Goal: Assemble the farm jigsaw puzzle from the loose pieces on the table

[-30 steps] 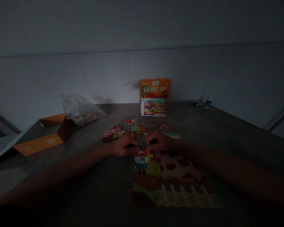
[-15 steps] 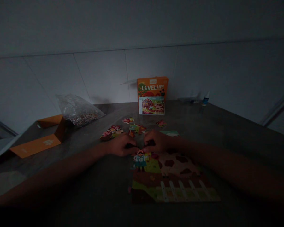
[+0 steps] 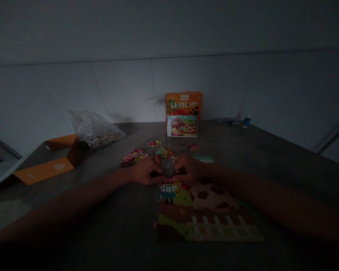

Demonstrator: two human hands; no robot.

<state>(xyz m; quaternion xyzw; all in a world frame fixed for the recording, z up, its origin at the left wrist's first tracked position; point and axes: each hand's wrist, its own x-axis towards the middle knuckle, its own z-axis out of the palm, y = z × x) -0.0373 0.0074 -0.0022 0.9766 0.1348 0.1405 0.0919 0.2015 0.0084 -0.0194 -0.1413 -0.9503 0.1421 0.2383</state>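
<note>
A partly joined jigsaw puzzle (image 3: 211, 222) lies flat on the dark table, showing a spotted cow, a white fence and a farmer figure. At its upper left edge is the puzzle piece with the farmer (image 3: 167, 190). My left hand (image 3: 146, 171) is closed, thumb and fingertips pinching at the left of the farmer's head. Facing it, my right hand (image 3: 188, 169) is closed too, its fingertips at the right of the same head. Both thumbs nearly meet there. The dim light and the curled fingers hide the exact grip.
Loose puzzle pieces (image 3: 164, 153) lie beyond my hands, with more at the left (image 3: 132, 156). An orange box (image 3: 184, 98) stands at the back behind a picture card (image 3: 182, 126). Leftward are a clear plastic bag (image 3: 94, 130) and an open orange box part (image 3: 42, 171). A small bottle (image 3: 246, 120) stands back right.
The view has shifted slightly, so everything sits a little to the right. Both hands stay at the farmer's head, with hardly any movement against the puzzle.
</note>
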